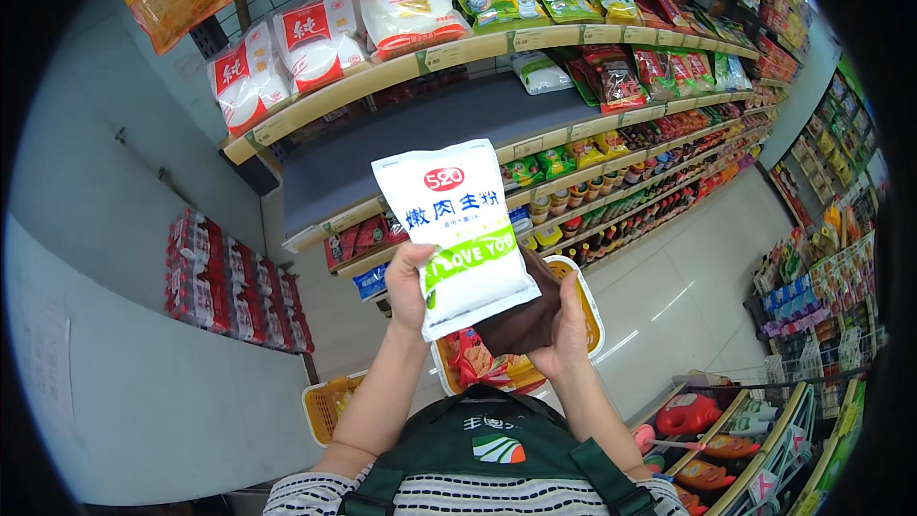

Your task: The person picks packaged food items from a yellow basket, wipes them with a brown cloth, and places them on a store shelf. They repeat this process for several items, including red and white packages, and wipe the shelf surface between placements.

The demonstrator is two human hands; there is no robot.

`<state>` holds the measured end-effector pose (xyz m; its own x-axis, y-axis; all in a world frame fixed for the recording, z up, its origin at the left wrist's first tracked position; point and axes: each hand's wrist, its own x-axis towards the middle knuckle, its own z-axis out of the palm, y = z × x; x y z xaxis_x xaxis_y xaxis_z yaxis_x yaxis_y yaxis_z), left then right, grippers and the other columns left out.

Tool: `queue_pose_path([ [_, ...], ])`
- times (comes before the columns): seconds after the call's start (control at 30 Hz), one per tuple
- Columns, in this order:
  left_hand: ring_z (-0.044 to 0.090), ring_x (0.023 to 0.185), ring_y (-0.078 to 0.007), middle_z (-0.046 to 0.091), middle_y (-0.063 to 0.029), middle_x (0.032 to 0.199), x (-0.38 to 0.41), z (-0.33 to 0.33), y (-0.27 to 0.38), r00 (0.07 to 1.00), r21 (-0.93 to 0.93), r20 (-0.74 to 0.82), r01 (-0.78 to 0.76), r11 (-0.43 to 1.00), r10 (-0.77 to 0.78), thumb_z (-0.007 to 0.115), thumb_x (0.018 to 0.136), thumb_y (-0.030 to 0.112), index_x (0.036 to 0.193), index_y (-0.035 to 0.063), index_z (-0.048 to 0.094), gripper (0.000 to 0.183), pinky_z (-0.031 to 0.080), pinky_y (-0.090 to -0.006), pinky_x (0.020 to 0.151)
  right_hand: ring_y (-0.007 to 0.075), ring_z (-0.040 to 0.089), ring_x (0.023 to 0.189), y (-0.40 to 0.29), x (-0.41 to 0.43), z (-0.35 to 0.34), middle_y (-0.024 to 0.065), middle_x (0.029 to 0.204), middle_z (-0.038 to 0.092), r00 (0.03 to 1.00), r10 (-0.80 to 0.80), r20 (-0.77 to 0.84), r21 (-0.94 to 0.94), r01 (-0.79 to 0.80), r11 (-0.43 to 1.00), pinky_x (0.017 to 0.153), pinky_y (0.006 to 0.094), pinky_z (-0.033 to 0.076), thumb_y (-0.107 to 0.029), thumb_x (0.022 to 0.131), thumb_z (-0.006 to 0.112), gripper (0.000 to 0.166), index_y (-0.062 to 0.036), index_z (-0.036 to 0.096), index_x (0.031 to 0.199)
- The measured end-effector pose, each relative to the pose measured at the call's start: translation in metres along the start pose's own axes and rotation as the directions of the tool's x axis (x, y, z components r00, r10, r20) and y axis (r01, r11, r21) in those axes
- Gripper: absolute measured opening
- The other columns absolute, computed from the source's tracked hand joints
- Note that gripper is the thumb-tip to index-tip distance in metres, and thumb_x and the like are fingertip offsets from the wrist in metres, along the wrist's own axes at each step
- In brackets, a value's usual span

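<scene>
My left hand [410, 287] grips the left edge of a white and green plastic packet of powder [469, 294], held face up in front of the shelves. A dark brown cloth [526, 312] hangs partly behind the packet, and my right hand [566, 330] holds it with the thumb up along its right edge. The packet hides part of the cloth and some of my fingers. Beyond the packet is a grey shelf board [430, 118], with a similar white and green packet [541, 72] lying towards its right side.
Below my hands stands a yellow and white basket [594, 319] holding red packets; another yellow basket [322, 416] is at lower left. Bagged seasonings [408, 3] line the upper shelf. Wrapped red packs [229, 287] are stacked by the left wall. A bottle rack [716, 437] is at lower right.
</scene>
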<state>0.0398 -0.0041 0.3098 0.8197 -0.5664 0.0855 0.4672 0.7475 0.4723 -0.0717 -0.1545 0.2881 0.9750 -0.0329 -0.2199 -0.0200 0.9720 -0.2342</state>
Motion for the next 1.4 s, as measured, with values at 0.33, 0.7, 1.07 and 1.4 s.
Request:
queue_pose_path([
  [0.33, 0.048, 0.123, -0.0264, 0.045, -0.018, 0.137, 0.0, 0.007, -0.006, 0.997, 0.411, -0.074, 0.018, 0.911, 0.014, 0.048, 0.082, 0.016, 0.139, -0.002, 0.031, 0.062, 0.038, -0.0383, 0.103, 0.0224, 0.061, 0.104, 0.003, 0.006, 0.009, 0.0117, 0.117, 0.06, 0.971, -0.225, -0.081, -0.258, 0.198, 0.946, 0.092, 0.0376, 0.049, -0.008, 0.083, 0.069, 0.048, -0.0021, 0.05, 0.126],
  [0.7, 0.055, 0.115, -0.034, 0.051, -0.0205, 0.13, 0.004, 0.013, -0.012, 0.979, -0.077, 0.113, 0.179, 0.981, -0.17, 0.034, 0.09, 0.067, 0.141, 0.0049, 0.034, 0.08, 0.05, -0.0458, 0.092, 0.0345, 0.058, 0.112, 0.03, -0.008, 0.037, 0.018, 0.121, 0.06, 0.544, -0.232, 0.807, -0.582, 0.661, -0.475, 0.096, 0.0427, 0.046, -0.001, 0.065, 0.075, 0.045, -0.0005, 0.064, 0.109],
  [1.07, 0.052, 0.12, -0.0263, 0.047, -0.0152, 0.136, -0.003, -0.016, -0.014, 0.983, -0.058, 0.165, 0.089, 0.994, -0.079, 0.035, 0.096, 0.055, 0.14, 0.0031, 0.036, 0.068, 0.043, -0.0394, 0.102, 0.0312, 0.049, 0.125, 0.004, 0.014, 0.063, 0.012, 0.13, 0.057, 0.425, -0.079, 0.902, -0.354, 0.622, -0.699, 0.105, 0.0479, 0.033, -0.006, 0.065, 0.07, 0.049, -0.0123, 0.067, 0.113],
  [1.4, 0.041, 0.131, -0.0254, 0.037, -0.0097, 0.145, -0.014, 0.004, -0.02, 0.981, -0.059, 0.184, 0.066, 0.996, -0.054, 0.029, 0.1, 0.047, 0.147, 0.01, 0.024, 0.06, 0.033, -0.0418, 0.11, 0.0332, 0.047, 0.126, -0.013, 0.03, 0.104, 0.0105, 0.128, 0.057, 0.466, -0.117, 0.877, -0.431, 0.655, -0.621, 0.109, 0.0527, 0.029, 0.005, 0.061, 0.064, 0.055, -0.0074, 0.063, 0.114],
])
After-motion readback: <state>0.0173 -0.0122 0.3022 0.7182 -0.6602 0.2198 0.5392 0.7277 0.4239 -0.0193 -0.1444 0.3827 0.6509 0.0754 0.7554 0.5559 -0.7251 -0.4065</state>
